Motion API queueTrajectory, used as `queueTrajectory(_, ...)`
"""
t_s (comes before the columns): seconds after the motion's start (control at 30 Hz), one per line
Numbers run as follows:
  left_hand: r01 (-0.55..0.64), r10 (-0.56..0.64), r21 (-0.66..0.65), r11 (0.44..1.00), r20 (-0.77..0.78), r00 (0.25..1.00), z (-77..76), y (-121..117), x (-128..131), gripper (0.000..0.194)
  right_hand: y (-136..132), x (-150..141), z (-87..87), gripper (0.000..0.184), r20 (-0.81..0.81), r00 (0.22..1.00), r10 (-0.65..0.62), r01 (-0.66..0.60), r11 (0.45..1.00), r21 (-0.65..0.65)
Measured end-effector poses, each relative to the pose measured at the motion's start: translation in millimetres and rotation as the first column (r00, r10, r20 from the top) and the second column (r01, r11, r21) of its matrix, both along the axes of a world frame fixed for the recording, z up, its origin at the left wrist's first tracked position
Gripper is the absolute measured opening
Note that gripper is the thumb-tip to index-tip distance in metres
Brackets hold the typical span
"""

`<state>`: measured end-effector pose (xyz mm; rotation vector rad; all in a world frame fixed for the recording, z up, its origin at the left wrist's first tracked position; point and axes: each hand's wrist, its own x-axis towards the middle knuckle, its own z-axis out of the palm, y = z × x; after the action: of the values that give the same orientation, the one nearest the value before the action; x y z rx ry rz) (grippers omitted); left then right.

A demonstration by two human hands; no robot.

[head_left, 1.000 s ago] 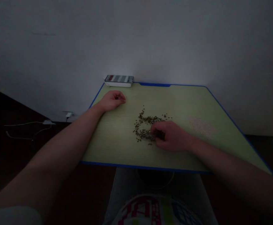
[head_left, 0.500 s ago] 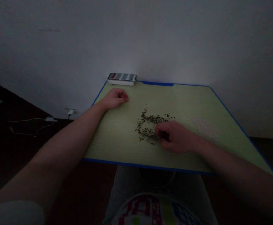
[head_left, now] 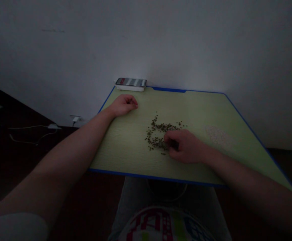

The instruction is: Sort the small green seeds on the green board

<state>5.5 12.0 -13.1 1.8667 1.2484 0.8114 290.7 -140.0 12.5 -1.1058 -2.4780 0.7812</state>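
Small dark green-brown beans or seeds [head_left: 165, 126] lie scattered in a loose ring on the pale green tabletop [head_left: 125, 147]. At the ring's right side, my right hand [head_left: 182, 145] is closed in a pinch with its fingertips among the beans. Whatever is between those fingers is hidden. My left hand [head_left: 124, 104] rests on the far left of the table, fingers curled in and thumb against them; the inside of its grip cannot be made out. To the right of my right hand spreads a patch of pale, rice-like grains [head_left: 218, 135].
A white box [head_left: 130, 88] with a flat, dark-edged object [head_left: 131, 82] on top stands at the table's far left corner. Behind the table is a wall [head_left: 181, 47]. A dark round container [head_left: 167, 190] sits between my legs, under the near edge. White cables [head_left: 53, 127] run at left.
My right hand has shifted slightly left, further into the beans, still pinched. My left hand stays in nearly the same place and curled.
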Motion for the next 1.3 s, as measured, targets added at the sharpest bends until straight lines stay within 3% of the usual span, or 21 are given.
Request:
queueTrajectory(0.3, -0.008, 0.008, -0.006, 1.000, 0.009, 1.000, 0.2, 0, 1, 0.015, 2, -14, -3.5, 0.013, -0.038, 0.999, -0.004, 0.006, 0.999, 0.052)
queueTrajectory(0.67, 0.005, -0.005, 0.011, 1.000, 0.000, 1.000, -0.8, 1, -1, 0.015, 9, -12, -7.2, 0.025, -0.102, 0.959, 0.265, -0.249, 0.957, 0.149)
queueTrajectory(0.83, 0.000, 0.000, 0.009, 1.000, -0.014, 1.000, -1.4, 2, -2, 0.014, 8, -5, -2.8, 0.023, -0.081, 0.973, 0.218, -0.206, 0.968, 0.143)
queueTrajectory(0.97, -0.002, 0.002, 0.009, 1.000, -0.006, 1.000, -2.4, 2, -2, 0.014, 1, -1, 11.8, 0.017, -0.172, 0.964, 0.204, -0.164, 0.962, 0.221)
queueTrajectory(1.07, -0.006, 0.006, 0.020, 1.000, -0.001, 1.000, -3.2, 3, -2, 0.014, -12, -12, 20.6, 0.017, -0.175, 0.928, 0.330, -0.269, 0.915, 0.301)
queueTrajectory(1.13, -0.005, 0.005, 0.025, 1.000, -0.003, 1.000, -3.3, 3, -2, 0.014, -21, -30, 19.9, 0.022, -0.059, 0.891, 0.450, -0.406, 0.849, 0.340)
queueTrajectory(1.3, -0.001, 0.001, 0.010, 1.000, -0.006, 1.000, -1.6, 2, -1, 0.014, -30, -77, 5.0, 0.019, 0.190, 0.800, 0.569, -0.592, 0.697, 0.404)
